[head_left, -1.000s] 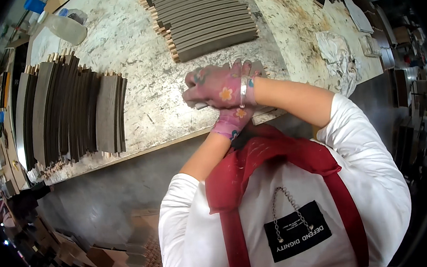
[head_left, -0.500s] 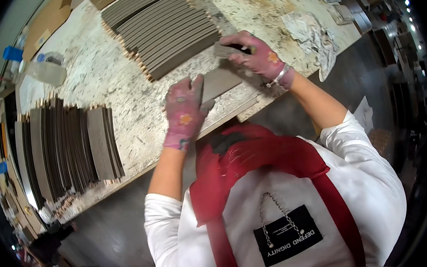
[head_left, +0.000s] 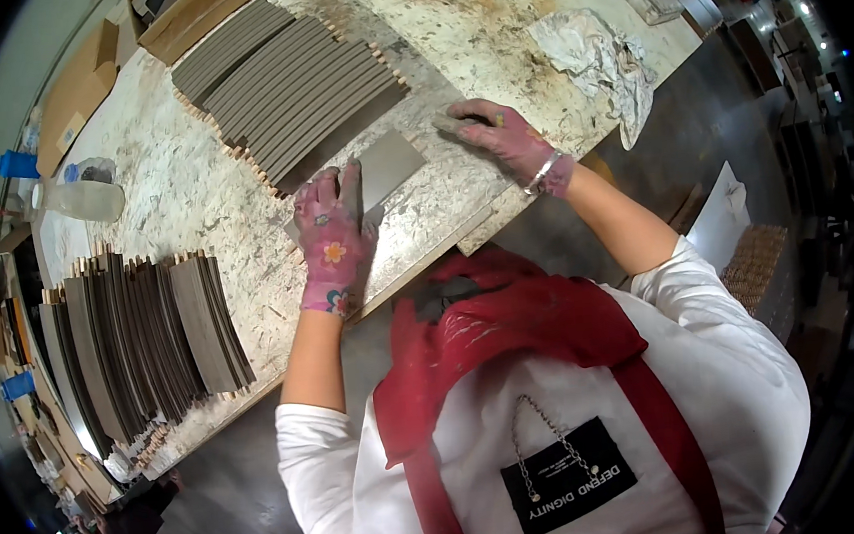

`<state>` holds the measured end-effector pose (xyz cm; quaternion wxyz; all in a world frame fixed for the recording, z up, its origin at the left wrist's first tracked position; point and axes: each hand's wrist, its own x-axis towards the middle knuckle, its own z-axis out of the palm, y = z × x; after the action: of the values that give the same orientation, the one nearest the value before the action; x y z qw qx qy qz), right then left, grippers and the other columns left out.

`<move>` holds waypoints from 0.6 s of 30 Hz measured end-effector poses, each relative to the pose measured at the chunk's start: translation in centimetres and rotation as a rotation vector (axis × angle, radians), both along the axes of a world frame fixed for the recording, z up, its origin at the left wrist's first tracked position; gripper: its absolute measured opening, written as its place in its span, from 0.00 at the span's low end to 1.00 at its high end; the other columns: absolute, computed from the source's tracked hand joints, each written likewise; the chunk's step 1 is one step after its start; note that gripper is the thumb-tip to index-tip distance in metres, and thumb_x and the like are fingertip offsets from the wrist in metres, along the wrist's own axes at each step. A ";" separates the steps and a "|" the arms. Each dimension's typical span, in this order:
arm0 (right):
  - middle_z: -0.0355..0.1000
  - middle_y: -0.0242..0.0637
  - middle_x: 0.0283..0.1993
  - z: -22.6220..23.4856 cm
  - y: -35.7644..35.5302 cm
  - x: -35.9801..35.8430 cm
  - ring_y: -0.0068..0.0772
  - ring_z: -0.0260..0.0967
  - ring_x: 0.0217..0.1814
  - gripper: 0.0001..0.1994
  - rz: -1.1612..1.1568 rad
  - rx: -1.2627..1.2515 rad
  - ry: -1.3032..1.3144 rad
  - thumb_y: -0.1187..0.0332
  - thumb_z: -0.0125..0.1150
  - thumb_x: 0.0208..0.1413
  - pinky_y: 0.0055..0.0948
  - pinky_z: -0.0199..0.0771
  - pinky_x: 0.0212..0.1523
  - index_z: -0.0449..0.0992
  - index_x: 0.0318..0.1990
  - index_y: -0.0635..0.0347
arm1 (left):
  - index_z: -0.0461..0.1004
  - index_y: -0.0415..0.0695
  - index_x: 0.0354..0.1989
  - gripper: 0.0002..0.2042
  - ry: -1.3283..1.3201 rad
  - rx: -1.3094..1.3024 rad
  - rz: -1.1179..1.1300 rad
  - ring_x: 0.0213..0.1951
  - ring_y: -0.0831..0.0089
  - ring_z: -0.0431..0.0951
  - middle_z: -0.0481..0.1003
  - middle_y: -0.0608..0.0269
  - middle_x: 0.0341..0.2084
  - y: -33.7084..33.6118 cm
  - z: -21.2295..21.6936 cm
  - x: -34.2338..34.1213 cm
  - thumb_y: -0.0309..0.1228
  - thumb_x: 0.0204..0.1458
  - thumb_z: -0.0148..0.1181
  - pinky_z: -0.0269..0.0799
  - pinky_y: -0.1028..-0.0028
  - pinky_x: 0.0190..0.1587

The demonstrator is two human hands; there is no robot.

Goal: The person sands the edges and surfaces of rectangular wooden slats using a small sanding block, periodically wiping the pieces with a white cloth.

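A flat grey-brown board lies at an angle on the worktable, just in front of a neat pile of similar pieces. My left hand, in a flowered pink glove, spans the board, fingers over its far side and thumb at the near side. To the right of the board's end, my right hand rests low over the tabletop, its grey-stained fingers stretched out and slightly bent. Nothing shows in it, though its palm is hidden.
Upright dark slats with light pegged ends fill the table's left. Behind them stand a cloudy plastic jug and open cardboard boxes. A crumpled white cloth hangs over the right edge. The worktable's surface is stained.
The board has slid left with my left hand. My right hand has moved off the board's end, and the grey block-like piece it held no longer shows. The view has shifted slightly.
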<state>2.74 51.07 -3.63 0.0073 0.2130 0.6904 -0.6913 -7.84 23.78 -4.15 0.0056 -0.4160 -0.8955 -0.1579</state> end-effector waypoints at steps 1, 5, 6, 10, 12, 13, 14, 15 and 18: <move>0.73 0.41 0.54 -0.6 -0.3 -0.6 0.32 0.71 0.56 0.30 -0.001 0.089 0.080 0.51 0.63 0.57 0.30 0.71 0.54 0.71 0.59 0.67 | 0.65 0.48 0.66 0.35 -0.002 -0.003 -0.008 0.62 0.47 0.63 0.66 0.48 0.60 0.1 0.1 0.5 0.43 0.48 0.67 0.58 0.52 0.64; 0.71 0.52 0.56 -0.4 -2.6 -3.8 0.50 0.72 0.55 0.25 0.067 0.544 0.121 0.54 0.61 0.58 0.39 0.73 0.55 0.72 0.57 0.60 | 0.65 0.47 0.64 0.35 0.001 0.085 0.028 0.61 0.53 0.64 0.66 0.51 0.58 0.2 0.2 1.4 0.29 0.42 0.65 0.54 0.54 0.66; 0.71 0.55 0.55 -0.3 -3.0 -4.2 0.55 0.72 0.54 0.23 0.128 0.747 0.132 0.55 0.60 0.59 0.41 0.74 0.54 0.73 0.57 0.59 | 0.65 0.47 0.64 0.35 -0.006 0.100 0.032 0.61 0.53 0.64 0.66 0.51 0.58 0.3 0.2 1.4 0.27 0.41 0.63 0.54 0.54 0.66; 0.71 0.54 0.49 0.0 -4.0 -2.5 0.59 0.72 0.45 0.17 0.136 0.890 0.167 0.59 0.60 0.59 0.46 0.75 0.49 0.75 0.52 0.56 | 0.66 0.51 0.66 0.33 -0.043 0.064 0.044 0.62 0.50 0.63 0.66 0.50 0.60 0.4 0.5 1.3 0.34 0.47 0.66 0.57 0.54 0.64; 0.70 0.53 0.48 -0.8 -3.6 -0.6 0.58 0.72 0.43 0.16 0.233 0.973 0.199 0.63 0.62 0.56 0.46 0.75 0.48 0.74 0.51 0.55 | 0.68 0.50 0.64 0.31 -0.037 0.073 0.054 0.62 0.50 0.63 0.66 0.50 0.60 0.3 0.4 1.3 0.34 0.48 0.65 0.56 0.54 0.65; 0.71 0.50 0.49 1.0 -3.8 0.9 0.54 0.70 0.51 0.17 0.336 0.913 0.049 0.64 0.62 0.56 0.43 0.73 0.53 0.74 0.53 0.55 | 0.68 0.50 0.64 0.31 -0.039 0.079 0.065 0.62 0.50 0.63 0.66 0.50 0.60 0.2 0.6 1.3 0.34 0.48 0.65 0.56 0.54 0.65; 0.73 0.47 0.50 2.5 -3.8 1.9 0.50 0.68 0.58 0.19 0.438 0.848 -0.099 0.65 0.62 0.56 0.41 0.70 0.59 0.74 0.55 0.54 | 0.68 0.48 0.64 0.30 -0.050 0.084 0.052 0.62 0.50 0.63 0.66 0.49 0.60 0.2 0.8 1.4 0.35 0.49 0.65 0.55 0.53 0.65; 0.73 0.47 0.50 3.5 -3.4 2.3 0.50 0.68 0.58 0.19 0.456 0.852 -0.090 0.65 0.62 0.56 0.41 0.70 0.59 0.74 0.55 0.54 | 0.69 0.47 0.63 0.29 -0.060 0.087 0.044 0.62 0.49 0.64 0.66 0.49 0.59 0.1 1.0 1.5 0.35 0.49 0.65 0.55 0.53 0.65; 0.72 0.44 0.47 4.2 -3.9 1.4 0.47 0.69 0.56 0.18 0.389 0.696 0.234 0.67 0.60 0.55 0.41 0.70 0.59 0.74 0.55 0.54 | 0.71 0.43 0.59 0.26 0.076 0.192 -0.043 0.62 0.47 0.63 0.67 0.47 0.59 0.3 -1.3 3.4 0.36 0.51 0.63 0.54 0.50 0.66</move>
<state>4.18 47.20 0.55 -0.0132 -0.0116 0.9065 -0.4218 -4.39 24.04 -5.46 0.0760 -0.4385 -0.8663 -0.2271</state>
